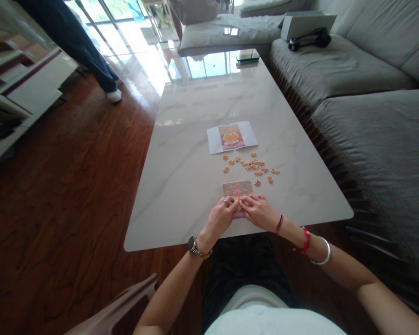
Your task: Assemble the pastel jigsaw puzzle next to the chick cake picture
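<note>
A small, partly assembled jigsaw puzzle [238, 188] lies near the front edge of the table. Over its lower half, my left hand [225, 212] and my right hand [257, 210] meet with fingertips almost touching. Both hands have their fingers drawn together at one spot on the puzzle; whatever sits under the fingertips is too small and covered to make out. Loose jigsaw pieces [252, 165] in orange and pink tones are scattered just beyond the puzzle. Behind them rests a creased paper sheet [212, 139] printed with a yellow cartoon figure.
The glossy white marble table [181, 186] has a phone-like dark device [247, 59] at its far end. A grey sofa [370, 125] runs along the right, bearing a white box [305, 25] and a black object [310, 39]. A person's leg [87, 46] stands at the left; a plastic stool [125, 302] is at lower left.
</note>
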The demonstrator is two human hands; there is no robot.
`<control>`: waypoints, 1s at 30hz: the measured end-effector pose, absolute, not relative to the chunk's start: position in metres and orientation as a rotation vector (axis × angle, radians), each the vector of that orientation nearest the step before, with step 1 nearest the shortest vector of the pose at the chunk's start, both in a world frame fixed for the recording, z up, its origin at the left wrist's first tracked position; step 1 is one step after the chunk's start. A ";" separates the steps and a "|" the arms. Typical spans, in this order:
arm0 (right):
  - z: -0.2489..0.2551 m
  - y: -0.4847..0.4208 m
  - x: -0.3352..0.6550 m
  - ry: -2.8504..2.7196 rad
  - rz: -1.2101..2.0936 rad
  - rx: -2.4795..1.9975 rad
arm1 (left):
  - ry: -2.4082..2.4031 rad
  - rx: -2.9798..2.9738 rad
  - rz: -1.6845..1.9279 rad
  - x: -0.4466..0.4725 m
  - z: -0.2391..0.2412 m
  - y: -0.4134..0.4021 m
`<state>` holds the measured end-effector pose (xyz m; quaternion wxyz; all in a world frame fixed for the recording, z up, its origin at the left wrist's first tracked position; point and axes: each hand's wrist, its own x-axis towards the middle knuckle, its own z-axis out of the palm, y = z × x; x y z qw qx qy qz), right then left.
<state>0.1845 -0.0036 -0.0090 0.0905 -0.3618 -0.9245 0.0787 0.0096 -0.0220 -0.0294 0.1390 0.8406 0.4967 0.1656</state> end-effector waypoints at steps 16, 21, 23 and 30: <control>-0.013 0.003 0.192 -2.514 0.360 -1.114 | 1.447 2.318 0.521 0.012 -0.019 -0.015; -0.015 -0.004 0.190 -2.609 0.302 -1.042 | 1.510 2.224 0.605 0.014 -0.023 -0.017; -0.016 -0.005 0.188 -2.624 0.314 -1.034 | 1.506 2.216 0.614 0.015 -0.023 -0.017; -0.021 0.010 0.212 -2.227 0.461 -1.209 | 1.475 2.143 0.646 0.012 -0.021 -0.017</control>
